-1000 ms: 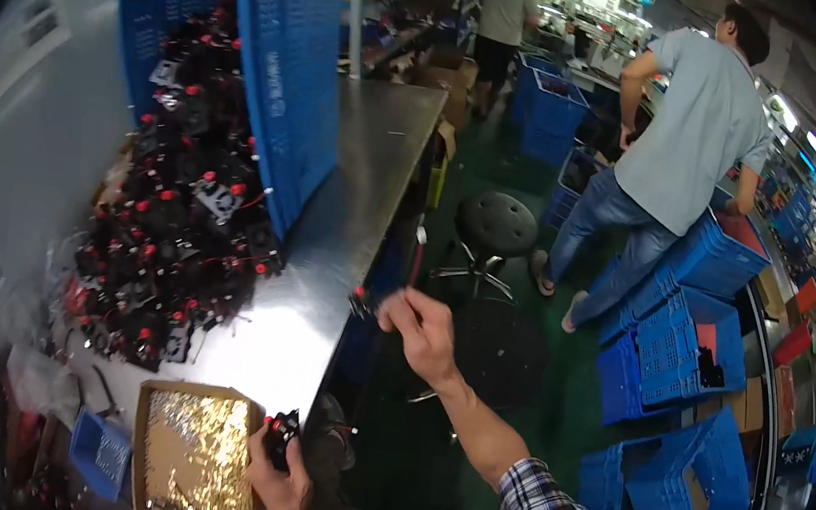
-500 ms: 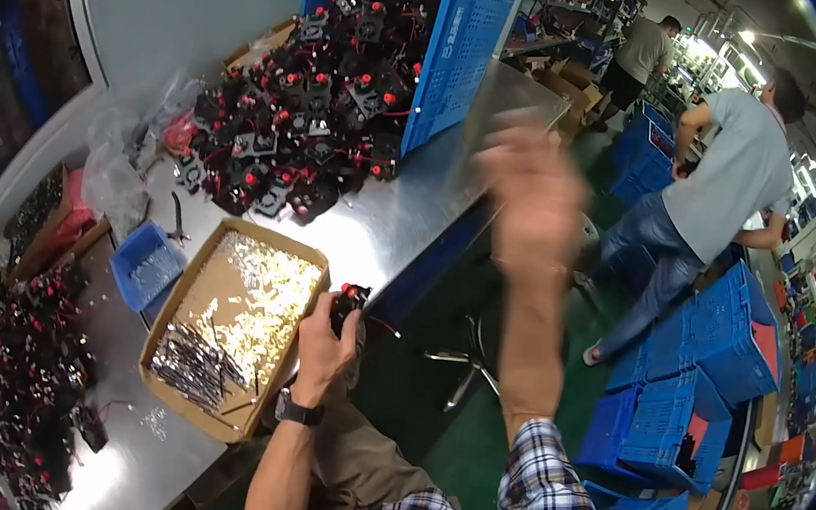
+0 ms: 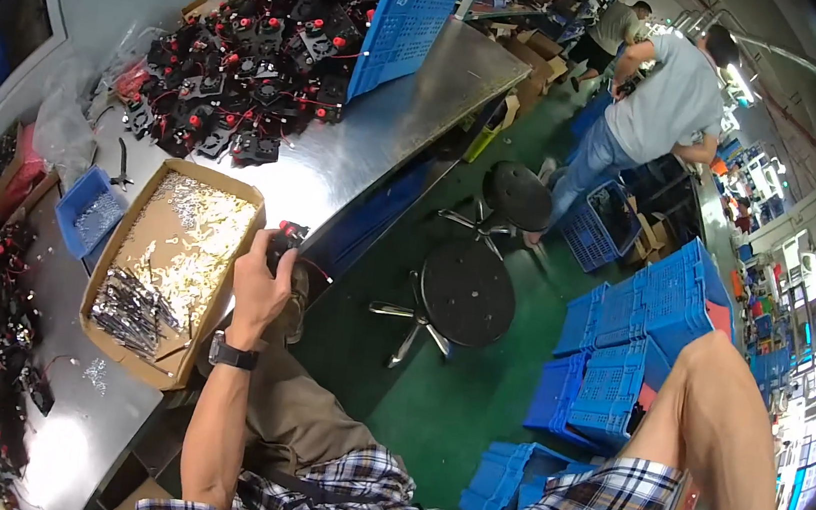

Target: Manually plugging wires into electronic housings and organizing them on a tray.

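My left hand, with a dark watch on its wrist, is closed around a small black part with a red piece on it. A thin red wire trails from the part to the right. Just left of this hand lies a shallow cardboard tray on the metal bench. Shiny gold and silver metal pieces fill much of it, with dark thin rods at its near end. My right arm is bent, its elbow raised at the right; its hand is out of view.
A pile of black parts with red pieces covers the far bench, beside a blue crate. A small blue bin and pliers lie left of the tray. Stools, stacked blue crates and a person are to the right.
My right hand, blurred over the aisle before, has swung right and out of view, leaving the bent elbow. The view has turned right; my left hand keeps the black part.
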Tool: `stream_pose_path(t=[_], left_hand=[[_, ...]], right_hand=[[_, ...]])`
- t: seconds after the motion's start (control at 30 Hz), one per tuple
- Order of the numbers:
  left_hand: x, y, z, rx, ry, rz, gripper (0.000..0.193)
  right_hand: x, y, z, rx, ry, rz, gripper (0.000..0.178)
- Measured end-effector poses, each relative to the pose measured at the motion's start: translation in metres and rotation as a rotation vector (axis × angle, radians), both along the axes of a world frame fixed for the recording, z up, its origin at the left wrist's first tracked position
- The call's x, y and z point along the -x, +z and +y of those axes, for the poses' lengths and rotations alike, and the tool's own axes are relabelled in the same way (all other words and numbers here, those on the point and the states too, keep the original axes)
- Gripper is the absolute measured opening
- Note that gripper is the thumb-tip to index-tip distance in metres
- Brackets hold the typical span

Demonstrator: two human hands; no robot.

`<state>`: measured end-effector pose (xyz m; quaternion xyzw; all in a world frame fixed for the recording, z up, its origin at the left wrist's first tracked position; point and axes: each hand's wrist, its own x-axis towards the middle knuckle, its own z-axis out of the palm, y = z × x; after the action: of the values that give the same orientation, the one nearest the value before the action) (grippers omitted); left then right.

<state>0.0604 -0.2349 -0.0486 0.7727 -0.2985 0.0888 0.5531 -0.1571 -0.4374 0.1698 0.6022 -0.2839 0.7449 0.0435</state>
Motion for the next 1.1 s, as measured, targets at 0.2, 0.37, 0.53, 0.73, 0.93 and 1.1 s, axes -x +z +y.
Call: stream_pose_path(t=[0.2, 0.37, 0.53, 0.73, 0.93, 1.1], left_hand=[[0.001, 0.001, 0.003, -0.033, 0.02, 0.024, 0.026], [-0.003, 0.005, 0.004, -0.012, -0.006, 0.114, 0.025], [0.0, 0.005, 0.003, -0.015, 0.009, 0.069, 0.026], [0.007, 0.0, -0.005, -0.01, -0.016, 0.045, 0.024], [-0.004, 0.002, 0.005, -0.058, 0.001, 0.033, 0.026], [-0.013, -0.007, 0.003, -0.017, 0.036, -0.019, 0.027]], right_hand=[[0.0, 0.004, 0.003, -0.017, 0.031, 0.04, 0.022], [0.001, -0.007, 0.007, -0.081, 0.046, 0.113, 0.021], [-0.01, -0.032, 0.036, -0.2, 0.066, 0.125, 0.021], [-0.026, -0.032, 0.034, -0.222, 0.156, 0.149, 0.02], [-0.016, -0.046, 0.049, -0.296, 0.214, 0.325, 0.02], [-0.05, -0.053, 0.072, -0.337, 0.375, 0.364, 0.02]])
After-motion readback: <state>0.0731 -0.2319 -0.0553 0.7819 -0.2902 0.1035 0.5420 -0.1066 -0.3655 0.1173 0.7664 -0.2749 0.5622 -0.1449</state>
